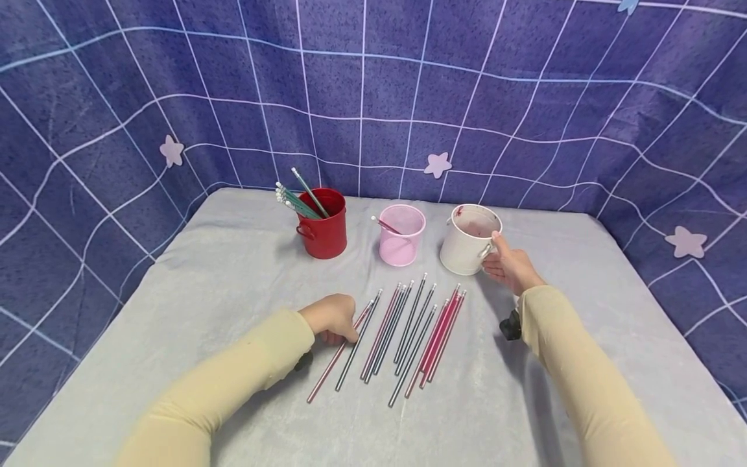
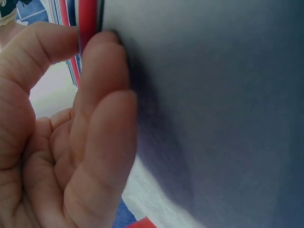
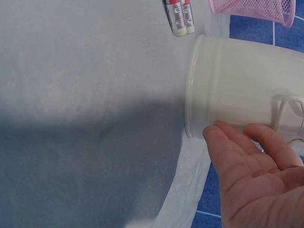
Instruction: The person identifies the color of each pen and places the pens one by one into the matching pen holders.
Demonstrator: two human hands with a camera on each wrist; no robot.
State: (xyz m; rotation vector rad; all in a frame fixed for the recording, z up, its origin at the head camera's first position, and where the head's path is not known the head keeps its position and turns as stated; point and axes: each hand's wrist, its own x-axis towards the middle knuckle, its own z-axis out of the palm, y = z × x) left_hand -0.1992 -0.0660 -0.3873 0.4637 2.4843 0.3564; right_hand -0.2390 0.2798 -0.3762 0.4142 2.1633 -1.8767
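My left hand (image 1: 335, 316) is low over the pencils at the left of the row. Its thumb and a finger pinch a red pencil (image 2: 87, 21), whose lower length (image 1: 327, 373) slants toward me on the cloth. A dark pencil (image 1: 350, 363) lies just right of it. With my right hand (image 1: 510, 266) I hold the white bucket (image 1: 461, 250) by its right side, thumb at the rim and fingers against the wall near the wire handle (image 3: 285, 107). Red smudges mark the bucket's inner wall.
More red pencils (image 1: 434, 347) and dark pencils (image 1: 415, 324) lie side by side mid-table. Behind them stand a pink mesh cup (image 1: 399, 251) with a red pencil leaning in it and a red bucket (image 1: 327, 237) with several green pencils. A blue gridded curtain (image 1: 373, 84) hangs behind.
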